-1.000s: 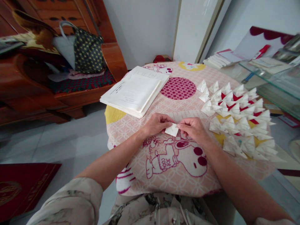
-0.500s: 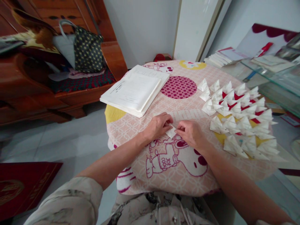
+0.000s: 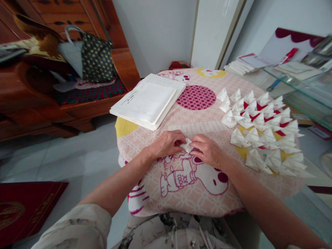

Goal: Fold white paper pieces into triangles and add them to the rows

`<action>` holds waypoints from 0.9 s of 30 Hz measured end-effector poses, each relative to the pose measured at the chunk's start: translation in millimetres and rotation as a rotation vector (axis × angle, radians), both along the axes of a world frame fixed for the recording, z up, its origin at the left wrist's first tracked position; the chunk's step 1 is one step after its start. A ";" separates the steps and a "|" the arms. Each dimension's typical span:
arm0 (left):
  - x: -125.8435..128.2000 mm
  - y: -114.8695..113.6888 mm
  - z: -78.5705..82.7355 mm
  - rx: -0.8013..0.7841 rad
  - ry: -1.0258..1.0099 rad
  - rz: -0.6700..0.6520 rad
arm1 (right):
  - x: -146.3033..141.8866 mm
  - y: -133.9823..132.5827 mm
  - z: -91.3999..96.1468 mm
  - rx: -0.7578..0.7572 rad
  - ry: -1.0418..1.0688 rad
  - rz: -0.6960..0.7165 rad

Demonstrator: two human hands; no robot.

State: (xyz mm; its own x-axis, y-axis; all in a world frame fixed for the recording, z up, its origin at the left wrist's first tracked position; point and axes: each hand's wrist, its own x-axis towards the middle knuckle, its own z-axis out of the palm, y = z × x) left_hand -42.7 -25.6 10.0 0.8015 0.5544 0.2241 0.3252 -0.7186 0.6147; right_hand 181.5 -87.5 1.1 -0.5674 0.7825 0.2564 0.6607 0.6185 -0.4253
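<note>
My left hand point(image 3: 167, 144) and my right hand point(image 3: 206, 150) meet over a small white folded paper piece point(image 3: 187, 145), both pinching it against the pink cartoon-dog cloth point(image 3: 192, 173) covering the table. Only a corner of the paper shows between my fingers. To the right lie several finished white and red folded paper triangles point(image 3: 264, 131) laid in rows. A stack of white sheets point(image 3: 149, 102) rests at the far left of the table.
A wooden bench point(image 3: 64, 100) with a patterned bag point(image 3: 95, 57) stands at left. A red booklet point(image 3: 23, 207) lies on the floor. A glass-topped surface point(image 3: 306, 90) with papers and booklets stands at right.
Both hands have closed in on the paper piece and lowered it onto the cloth; less of the paper shows now than a second ago.
</note>
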 end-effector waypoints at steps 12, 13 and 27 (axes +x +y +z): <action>2.4 -10.4 -3.6 0.263 0.034 -0.055 | -3.4 0.1 -0.7 0.011 0.007 -0.021; 3.7 -11.1 -3.0 0.241 0.028 -0.018 | -3.8 1.4 -0.1 -0.002 0.045 -0.034; 13.9 -0.5 1.3 -0.101 0.014 0.241 | -6.9 17.2 16.9 -0.356 0.101 -0.367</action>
State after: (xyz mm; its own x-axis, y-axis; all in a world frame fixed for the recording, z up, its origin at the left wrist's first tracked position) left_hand -28.8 -26.1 11.3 0.6465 0.7485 0.1477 0.4880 -0.5545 0.6741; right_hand 174.6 -70.2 18.0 -0.2253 0.9740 -0.0228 0.7518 0.1589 -0.6400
